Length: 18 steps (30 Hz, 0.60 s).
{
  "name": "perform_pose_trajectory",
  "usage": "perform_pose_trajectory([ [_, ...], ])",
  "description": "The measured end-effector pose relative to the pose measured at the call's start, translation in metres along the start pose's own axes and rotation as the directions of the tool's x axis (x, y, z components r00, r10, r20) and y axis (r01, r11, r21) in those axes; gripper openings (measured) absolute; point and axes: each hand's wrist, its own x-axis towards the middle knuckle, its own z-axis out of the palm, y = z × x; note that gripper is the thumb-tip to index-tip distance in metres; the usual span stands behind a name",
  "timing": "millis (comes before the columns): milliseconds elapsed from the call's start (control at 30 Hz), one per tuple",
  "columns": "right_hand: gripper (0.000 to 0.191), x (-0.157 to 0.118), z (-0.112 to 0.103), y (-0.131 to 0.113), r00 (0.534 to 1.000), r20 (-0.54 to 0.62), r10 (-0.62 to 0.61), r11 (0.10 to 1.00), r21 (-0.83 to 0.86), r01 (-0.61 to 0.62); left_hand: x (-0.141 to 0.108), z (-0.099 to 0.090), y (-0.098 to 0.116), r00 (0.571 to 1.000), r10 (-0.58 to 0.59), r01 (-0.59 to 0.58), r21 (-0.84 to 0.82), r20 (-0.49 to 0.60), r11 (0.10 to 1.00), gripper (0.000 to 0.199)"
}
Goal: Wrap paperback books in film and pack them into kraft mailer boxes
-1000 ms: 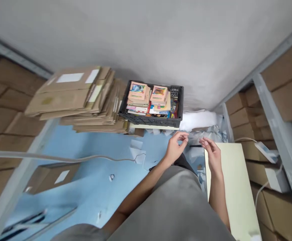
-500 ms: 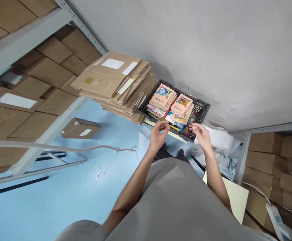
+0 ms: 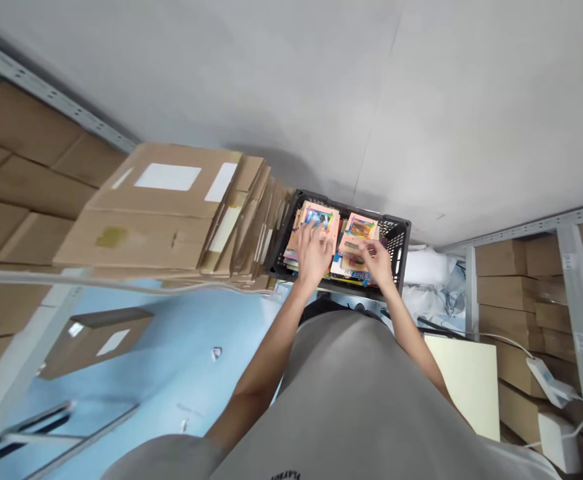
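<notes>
A black plastic crate (image 3: 396,233) holds two piles of small, flat pink packets with colourful pictures. Over the left pile (image 3: 327,217) lies my left hand (image 3: 312,257), fingers spread and resting on its near part. My right hand (image 3: 379,265) is at the near right corner of the right pile (image 3: 361,227), thumb and fingers bent together there. What they pinch, if anything, is too small to make out. Under the piles, other printed packets (image 3: 344,267) in blue, white and yellow show partly.
Flattened cardboard boxes (image 3: 161,200) are stacked against the crate's left side. White plastic bags (image 3: 426,267) lie to its right. Shelves of cartons (image 3: 501,287) stand at both sides. A pale cable (image 3: 121,283) crosses at left; a power strip (image 3: 546,380) is at right.
Both hands have moved from the crate's near edge onto the packets, the left over the left pile, the right to the right pile. The view has turned and shifted.
</notes>
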Motion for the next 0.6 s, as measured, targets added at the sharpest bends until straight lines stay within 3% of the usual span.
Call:
perform_pose_trajectory([
  [133, 0.033, 0.005, 0.044, -0.014, 0.997, 0.076, 0.033, 0.999, 0.019, -0.035, 0.018, -0.002, -0.008, 0.995, -0.081, 0.071, 0.153, 0.059, 0.986, 0.087],
  [200, 0.028, 0.011, 0.060, -0.016, 0.996, 0.067, 0.063, 0.998, -0.026, -0.061, 0.016, 0.002, -0.007, 0.991, -0.074, 0.053, 0.181, 0.113, 0.982, 0.090],
  [400, 0.037, 0.010, 0.067, -0.015, 0.990, -0.014, 0.142, 0.989, -0.045, -0.142, -0.009, -0.005, -0.006, 0.979, 0.012, -0.049, 0.181, 0.204, 0.982, 0.079],
  [467, 0.050, 0.005, 0.063, -0.017, 0.980, -0.024, 0.198, 0.979, 0.064, -0.196, -0.014, -0.014, -0.009, 0.972, 0.067, -0.104, 0.154, 0.224, 0.983, 0.070],
  [600, 0.068, -0.007, 0.053, -0.026, 0.958, 0.070, 0.277, 0.882, 0.376, -0.282, -0.011, -0.028, -0.005, 0.948, 0.181, -0.191, 0.015, 0.261, 0.981, 0.044],
])
